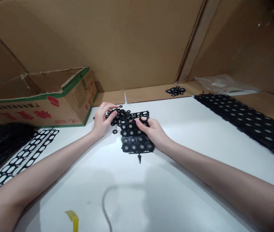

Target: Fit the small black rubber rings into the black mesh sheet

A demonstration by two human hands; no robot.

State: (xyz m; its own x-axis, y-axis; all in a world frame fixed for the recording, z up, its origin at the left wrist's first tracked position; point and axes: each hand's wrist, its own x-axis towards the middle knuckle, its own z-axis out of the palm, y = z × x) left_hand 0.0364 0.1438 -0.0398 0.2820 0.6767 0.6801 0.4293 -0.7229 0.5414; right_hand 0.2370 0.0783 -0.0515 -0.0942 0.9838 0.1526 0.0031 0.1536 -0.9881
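Note:
A black rubber sheet of moulded rings (133,140) lies on the white table (180,135) in front of me. My right hand (151,129) rests on its right side, fingers bent and pinching the sheet near its top edge. My left hand (103,119) sits at the sheet's upper left, fingers curled into a pile of loose black rings (120,114). One loose ring (114,131) lies just below that hand.
An open cardboard box (62,103) with red print lies at left. Emptied black ring frames (21,158) stack along the left edge, full ring sheets (248,119) at right. A small ring heap (175,91) and clear plastic bag (221,84) sit at the back. Cardboard walls surround the table.

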